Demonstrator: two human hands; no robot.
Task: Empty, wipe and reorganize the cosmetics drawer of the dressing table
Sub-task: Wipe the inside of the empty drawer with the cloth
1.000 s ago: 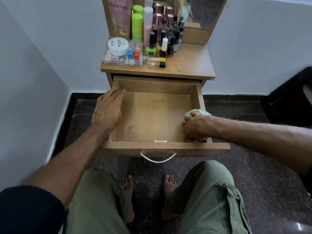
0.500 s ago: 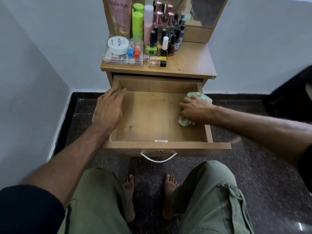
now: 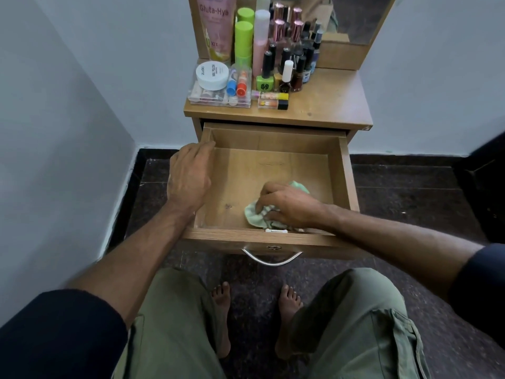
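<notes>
The wooden drawer (image 3: 345,170) of the dressing table stands pulled out, holding nothing but a light green cloth (image 3: 257,214). My right hand (image 3: 289,205) grips the bunched cloth and presses it on the drawer floor near the front middle. My left hand (image 3: 190,176) rests on the drawer's left wall, fingers draped over the rim. On the tabletop (image 3: 333,105) stand the cosmetics: a pink Gluta-Hya tube (image 3: 216,23), green-capped bottles (image 3: 244,36), nail polish bottles (image 3: 287,69), a white round jar (image 3: 212,75) on a clear box (image 3: 216,98).
A mirror (image 3: 358,17) rises behind the tabletop. White walls close in on the left and behind. The floor is dark stone; my knees and bare feet are below the drawer's metal handle (image 3: 272,259). A dark object (image 3: 486,187) sits at the right edge.
My right hand has carried the cloth from the drawer's right side, first toward the back right corner, then leftward to the front middle of the floor. My left hand stayed on the left wall.
</notes>
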